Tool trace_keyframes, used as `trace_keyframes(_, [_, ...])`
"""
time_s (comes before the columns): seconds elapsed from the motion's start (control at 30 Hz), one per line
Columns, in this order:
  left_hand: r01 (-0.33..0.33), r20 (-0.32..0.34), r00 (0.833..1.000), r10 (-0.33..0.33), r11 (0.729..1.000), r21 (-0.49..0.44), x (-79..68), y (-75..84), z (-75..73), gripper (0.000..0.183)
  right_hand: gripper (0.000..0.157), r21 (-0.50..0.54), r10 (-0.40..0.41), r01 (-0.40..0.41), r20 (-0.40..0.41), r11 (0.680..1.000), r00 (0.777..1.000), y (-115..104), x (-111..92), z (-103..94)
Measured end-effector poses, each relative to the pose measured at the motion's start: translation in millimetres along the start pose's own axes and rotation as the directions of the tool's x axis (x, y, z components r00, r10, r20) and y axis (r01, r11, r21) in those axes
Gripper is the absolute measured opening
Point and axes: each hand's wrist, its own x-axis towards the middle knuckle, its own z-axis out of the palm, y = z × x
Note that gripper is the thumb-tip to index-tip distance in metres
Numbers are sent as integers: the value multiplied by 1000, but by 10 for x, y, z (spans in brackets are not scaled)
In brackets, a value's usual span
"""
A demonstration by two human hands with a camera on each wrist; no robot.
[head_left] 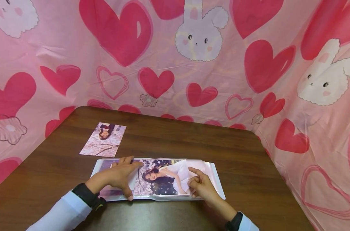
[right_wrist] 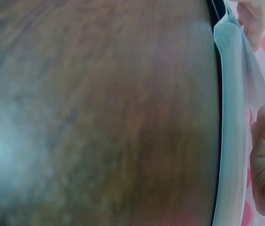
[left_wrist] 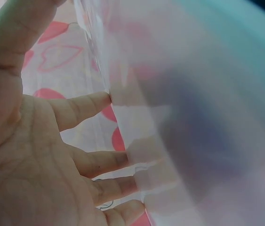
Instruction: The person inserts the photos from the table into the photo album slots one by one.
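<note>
An open photo album (head_left: 220, 189) with pale covers and clear sleeves lies on the table. Across its middle shows a photo (head_left: 166, 178) of a person in a white dress among blossoms. My right hand (head_left: 202, 186) pinches the outer edge of the clear album page (right_wrist: 259, 89) by this photo, and the right wrist view shows that page raised off the cover. My left hand (head_left: 117, 176) spreads over the album's left side, thumb near the front edge, fingertips (left_wrist: 105, 98) touching the clear sleeve's edge. Under it, a purple-toned picture (head_left: 105, 164) is partly hidden.
A loose photo (head_left: 104, 140) with cherry blossoms and a person lies on the brown wooden table (head_left: 175, 138), just beyond the album's left end. A pink cloth (head_left: 169, 93) with hearts and rabbits hangs around the table's back and sides.
</note>
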Motion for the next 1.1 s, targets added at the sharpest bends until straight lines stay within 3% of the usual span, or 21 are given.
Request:
trace_keyframes(0.47, [19,-12,1000,-19,1000,-17,-7,25,3,112,58,-69,13,-12,15,998,1000,14,77,62])
trace_keyframes(1.1, [22,10,1000,-21,998,-66,-14,21,13,110,61,-45,-9,11,51,999,999,-23,103,210])
